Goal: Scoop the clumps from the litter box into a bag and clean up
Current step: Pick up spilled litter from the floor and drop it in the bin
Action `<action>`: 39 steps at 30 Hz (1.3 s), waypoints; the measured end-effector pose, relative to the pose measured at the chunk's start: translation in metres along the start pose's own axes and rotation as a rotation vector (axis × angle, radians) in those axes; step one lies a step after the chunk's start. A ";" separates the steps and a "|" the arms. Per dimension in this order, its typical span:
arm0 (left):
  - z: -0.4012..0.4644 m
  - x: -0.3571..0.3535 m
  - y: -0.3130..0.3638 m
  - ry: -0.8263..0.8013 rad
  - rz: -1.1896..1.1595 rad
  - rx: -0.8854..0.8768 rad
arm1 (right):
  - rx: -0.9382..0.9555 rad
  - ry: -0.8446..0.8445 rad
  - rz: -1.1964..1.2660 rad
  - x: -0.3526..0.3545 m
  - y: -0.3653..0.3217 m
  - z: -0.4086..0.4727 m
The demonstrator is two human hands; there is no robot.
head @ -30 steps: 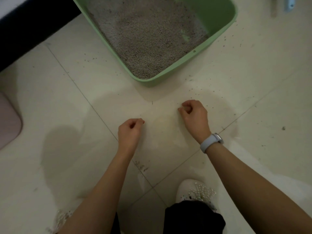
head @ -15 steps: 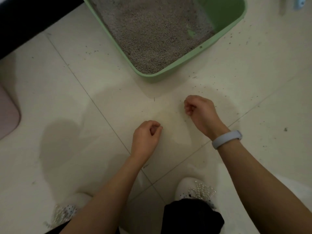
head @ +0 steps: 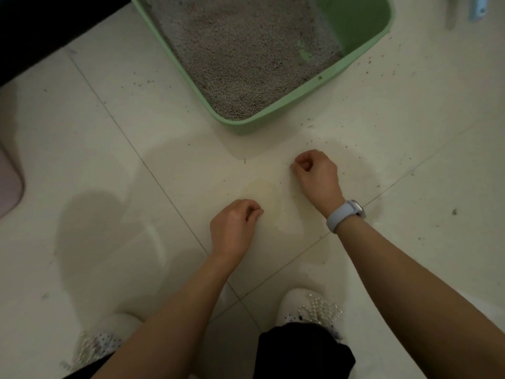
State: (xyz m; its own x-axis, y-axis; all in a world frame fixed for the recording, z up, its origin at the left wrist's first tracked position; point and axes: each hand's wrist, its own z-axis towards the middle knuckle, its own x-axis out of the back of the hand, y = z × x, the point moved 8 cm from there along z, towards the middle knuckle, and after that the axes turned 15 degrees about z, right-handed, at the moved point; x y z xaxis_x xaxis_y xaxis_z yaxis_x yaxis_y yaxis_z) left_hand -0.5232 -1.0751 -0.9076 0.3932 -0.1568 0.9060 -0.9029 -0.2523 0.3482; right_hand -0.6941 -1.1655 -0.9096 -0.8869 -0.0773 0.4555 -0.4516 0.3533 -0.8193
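Observation:
A green litter box (head: 300,94) filled with grey litter (head: 246,50) stands on the pale tiled floor at the top middle. Loose litter grains (head: 352,144) lie scattered on the tiles around its near corner. My right hand (head: 317,173), with a white wristband (head: 344,214), is low over the floor just below the box, its fingers curled with the tips at the tile. My left hand (head: 232,228) is nearer to me, also curled against the floor. Nothing shows inside either hand. No bag or scoop is in view.
Dark furniture (head: 41,28) fills the top left corner. A pink object (head: 8,187) sits at the left edge. My white beaded shoes (head: 308,307) (head: 103,337) are at the bottom. A pale blue item (head: 478,6) lies at the top right.
My left hand has slid to the right, closer to the right hand. My right hand has stayed near the box's corner, fingers still curled. The view has shifted slightly.

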 end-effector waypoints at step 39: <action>0.046 0.033 -0.054 0.004 -0.256 0.238 | -0.187 -0.092 0.349 -0.022 0.006 -0.032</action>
State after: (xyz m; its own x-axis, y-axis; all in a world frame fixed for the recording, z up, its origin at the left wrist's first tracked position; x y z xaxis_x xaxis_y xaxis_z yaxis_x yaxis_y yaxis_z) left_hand -0.4531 -1.1102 -0.9073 0.6006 -0.0555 0.7976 -0.7088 -0.4985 0.4991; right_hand -0.6737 -1.1319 -0.9133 -0.9926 -0.0031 0.1213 -0.1041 0.5361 -0.8377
